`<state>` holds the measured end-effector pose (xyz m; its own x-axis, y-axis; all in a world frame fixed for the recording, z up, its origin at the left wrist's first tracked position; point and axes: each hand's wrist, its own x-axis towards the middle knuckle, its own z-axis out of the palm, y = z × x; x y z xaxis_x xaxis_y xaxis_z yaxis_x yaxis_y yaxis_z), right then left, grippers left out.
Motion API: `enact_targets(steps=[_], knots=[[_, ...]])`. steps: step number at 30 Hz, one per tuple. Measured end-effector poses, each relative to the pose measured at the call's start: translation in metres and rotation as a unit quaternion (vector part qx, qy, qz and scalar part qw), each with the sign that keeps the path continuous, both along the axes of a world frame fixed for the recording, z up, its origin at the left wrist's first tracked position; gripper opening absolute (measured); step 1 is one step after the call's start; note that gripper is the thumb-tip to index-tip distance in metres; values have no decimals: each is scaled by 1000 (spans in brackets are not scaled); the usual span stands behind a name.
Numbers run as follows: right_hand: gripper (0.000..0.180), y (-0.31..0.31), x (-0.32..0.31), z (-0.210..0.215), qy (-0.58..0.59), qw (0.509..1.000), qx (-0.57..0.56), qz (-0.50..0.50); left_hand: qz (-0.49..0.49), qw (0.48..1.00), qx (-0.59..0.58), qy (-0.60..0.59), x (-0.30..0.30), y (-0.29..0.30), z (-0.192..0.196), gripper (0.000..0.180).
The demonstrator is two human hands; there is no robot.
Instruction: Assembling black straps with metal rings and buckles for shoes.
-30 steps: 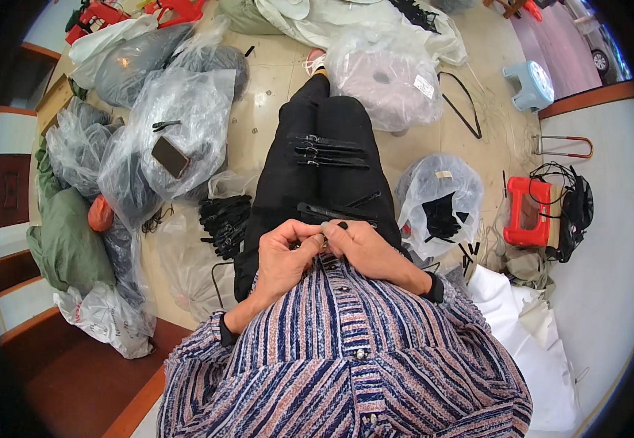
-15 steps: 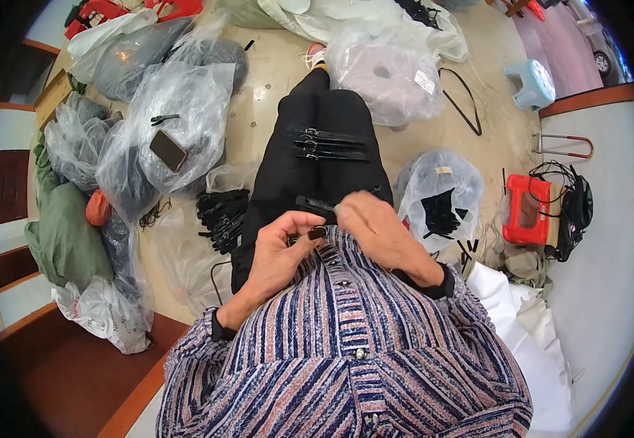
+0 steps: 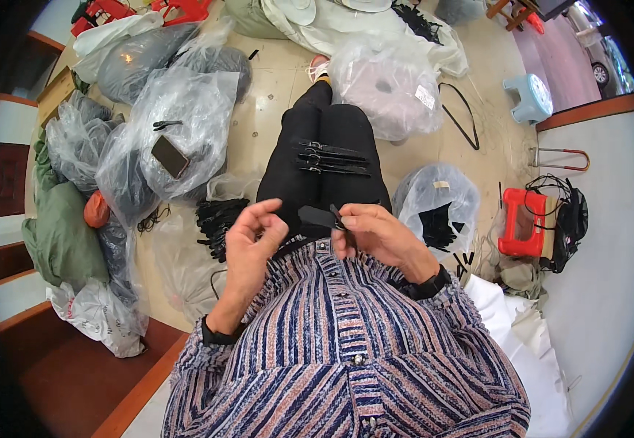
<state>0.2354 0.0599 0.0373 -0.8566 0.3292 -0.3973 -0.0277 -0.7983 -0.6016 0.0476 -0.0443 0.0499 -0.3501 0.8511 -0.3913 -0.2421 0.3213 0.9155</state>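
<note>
My right hand (image 3: pixel 379 233) grips a short black strap piece (image 3: pixel 320 216) by its right end, above my lap. My left hand (image 3: pixel 252 242) hovers just left of it, fingers curled and apart, holding nothing that I can see. Three finished black strap pieces (image 3: pixel 331 158) lie side by side across my black-trousered thighs (image 3: pixel 324 131). A heap of loose black straps (image 3: pixel 218 219) sits on the floor by my left thigh.
Clear plastic bags (image 3: pixel 178 124) full of dark goods crowd the floor to the left, a phone (image 3: pixel 169 156) lying on one. Another bag with black parts (image 3: pixel 437 212) is on the right, beside a red box (image 3: pixel 521 223). A blue stool (image 3: pixel 530 96) stands far right.
My hands were joined close to my belly on the strap piece. They have come apart; the right hand now holds it alone, lifted a little forward, and the left hand has let go.
</note>
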Motion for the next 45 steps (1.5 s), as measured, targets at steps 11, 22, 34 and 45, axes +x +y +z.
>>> enact_targets(steps=[11,22,34,45], knots=[[19,-11,-18,-5,29,999,-2,28,-116,969,14,-216,9,7,-8,20],[22,-11,-27,4,-19,995,83,-42,-28,983,34,-179,12,10,-17,23],[13,-8,-22,-11,7,994,-54,-90,-40,979,74,-185,19,14,-26,21],[19,-9,-23,-6,-20,996,-47,-79,-53,981,55,-178,19,12,-21,22]])
